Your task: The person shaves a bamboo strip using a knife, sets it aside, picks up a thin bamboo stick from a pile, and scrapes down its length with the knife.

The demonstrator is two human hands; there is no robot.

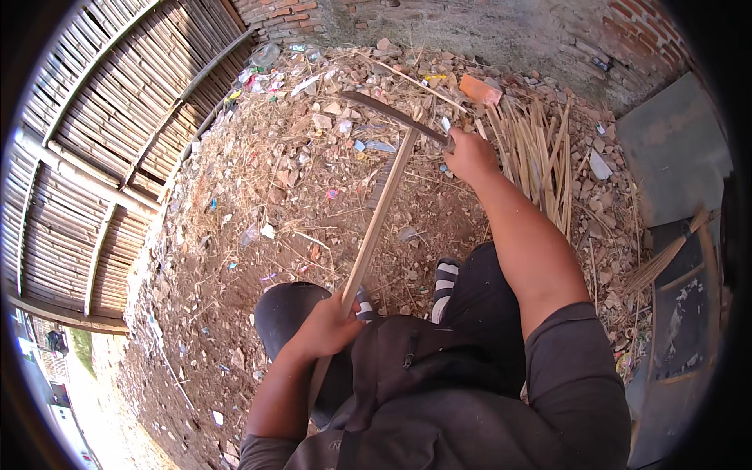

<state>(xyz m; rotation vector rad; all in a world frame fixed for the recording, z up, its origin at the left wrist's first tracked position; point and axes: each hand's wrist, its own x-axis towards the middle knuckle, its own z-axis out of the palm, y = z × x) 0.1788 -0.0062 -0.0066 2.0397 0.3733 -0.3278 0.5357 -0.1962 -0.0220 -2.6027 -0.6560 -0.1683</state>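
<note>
My left hand [325, 325] is closed round the lower part of a long, pale bamboo strip [376, 223], close to my knee. The strip slants up and away to the right, its lower end passing beneath my forearm. In my closed right hand [472, 157] is the handle end of a machete, whose long dark blade [384, 108] points left with a slightly curved tip. Blade and strip cross near the strip's far end; whether the edge bites into it I cannot tell.
Several split bamboo strips [540, 157] lie heaped beyond my right forearm, near an orange brick piece [480, 90]. Rubble and litter cover the ground [258, 196]. A bamboo fence [110, 157] stands left, a wall [509, 35] at the back, and a grey panel [674, 157] leans at right.
</note>
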